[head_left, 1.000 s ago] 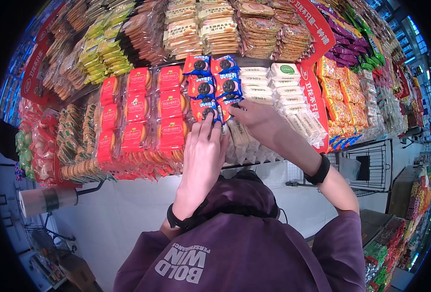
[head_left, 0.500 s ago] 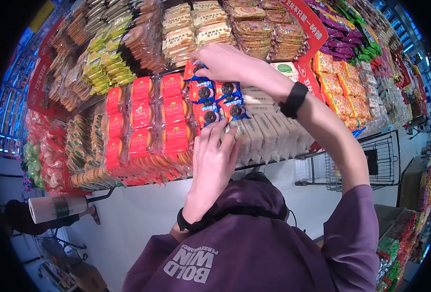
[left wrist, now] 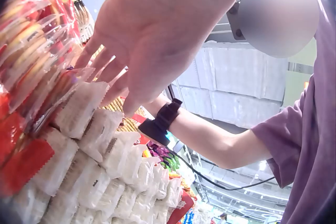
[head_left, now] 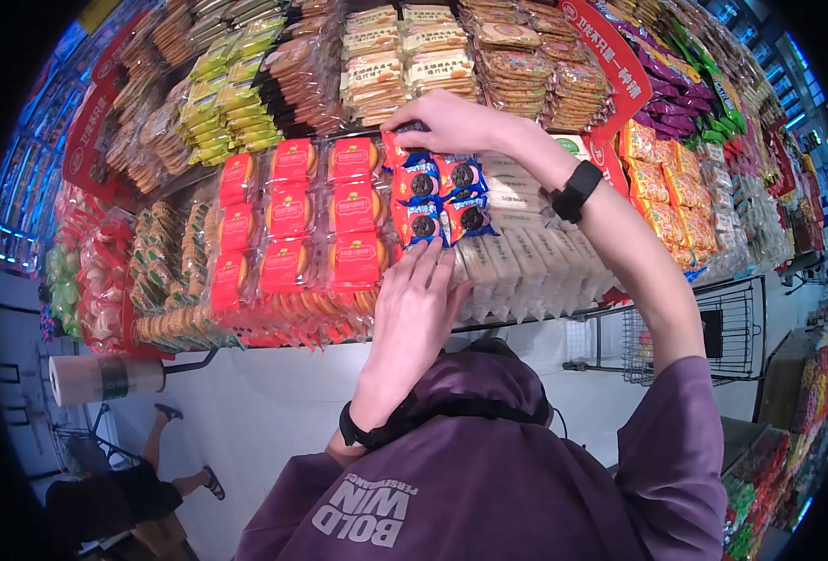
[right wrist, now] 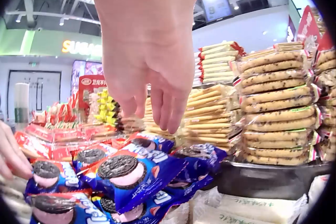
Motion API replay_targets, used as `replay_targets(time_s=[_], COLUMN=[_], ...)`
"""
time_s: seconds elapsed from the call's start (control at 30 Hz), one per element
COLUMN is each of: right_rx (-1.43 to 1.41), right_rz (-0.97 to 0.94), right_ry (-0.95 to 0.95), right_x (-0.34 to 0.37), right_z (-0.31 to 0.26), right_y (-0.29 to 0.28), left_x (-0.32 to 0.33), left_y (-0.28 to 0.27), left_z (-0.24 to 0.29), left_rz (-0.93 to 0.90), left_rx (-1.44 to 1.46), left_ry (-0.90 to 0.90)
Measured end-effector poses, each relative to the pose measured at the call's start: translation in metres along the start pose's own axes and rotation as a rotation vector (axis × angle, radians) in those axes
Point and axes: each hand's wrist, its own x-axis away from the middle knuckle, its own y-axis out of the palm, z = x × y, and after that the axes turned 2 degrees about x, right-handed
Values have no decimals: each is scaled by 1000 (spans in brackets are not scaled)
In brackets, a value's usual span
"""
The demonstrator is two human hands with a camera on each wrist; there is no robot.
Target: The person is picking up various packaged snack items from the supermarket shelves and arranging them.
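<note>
Blue-and-red cookie packets (head_left: 420, 182) (right wrist: 131, 174) lie in two columns among the snacks. My left hand (head_left: 414, 304) (left wrist: 157, 35) rests straight fingertips at the near edge of the front packets; its fingers also show at the left edge in the right wrist view. My right hand (head_left: 456, 126) (right wrist: 147, 50) is over the back-left packet (head_left: 401, 151), fingers pointing down and not curled round it. In the head view that hand covers part of the back row. White-wrapped packets (head_left: 517, 266) (left wrist: 94, 182) stand just right of the cookie packets.
Red-labelled round biscuits (head_left: 355, 257) fill the left side. Behind stand stacks of pale biscuits (head_left: 440, 70) and chocolate-chip cookies (right wrist: 278, 113). A wire cart (head_left: 694, 327) is at the right, a plastic-bag roll (head_left: 105, 380) at the left, and another person's legs (head_left: 185, 481) below it.
My right hand has moved from the front-right cookie packet to the back-left one, where it stays over the last half second. My left hand remains by the front packets. A passer-by has come further into view.
</note>
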Motion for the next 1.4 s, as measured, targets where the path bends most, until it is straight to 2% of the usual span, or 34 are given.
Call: replay_targets(time_s=[0.03, 0.13, 0.17, 0.27, 0.3, 0.43, 0.67, 0.77, 0.87, 0.97, 1.07, 1.17, 1.3, 1.33, 1.4], right_rx=[-3, 0, 140, 202, 281, 185, 213, 231, 78, 122, 179, 261, 246, 255, 99], right_rz=[18, -4, 87, 69, 114, 114, 39, 31, 15, 29, -17, 116, 183, 176, 118], right_ry=[77, 132, -30, -39, -16, 268, 66, 80, 108, 70, 126, 85, -77, -110, -110], right_x=[4, 23, 32, 60, 68, 67, 58, 52, 44, 41, 42, 45, 23, 15, 2], right_z=[-5, 6, 23, 14, 10, 22, 39, 36, 27, 29, 30, 15, -9, -8, -4], right_y=[-10, -27, -18, -6, 1, 0, -5, -1, -2, 4, -1, -3, 7, 14, 22], left_x=[0, -2, -2, -3, -4, -5, -7, -7, -10, -16, -22, -24, -26, -27, -28], left_y=[-1, -3, -3, -3, -3, -2, 1, 1, -1, -2, -6, -8, -1, 1, 2], left_z=[0, -1, -1, -3, -3, -4, -3, -2, -2, -3, -2, -3, -6, -6, -6], left_rz=[1, 15, 18, 22, 18, 7, -10, -7, 3, -1, 3, 2, -40, -54, -74], left_rx=[0, -2, -4, -7, -8, -21, -41, -39, -36, -58, -123, -154, -157, -158, -151], left_ry=[0, 2, 2, 6, 8, 23, 31, 29, 25, 23, 7, -23, 4, 16, 28])
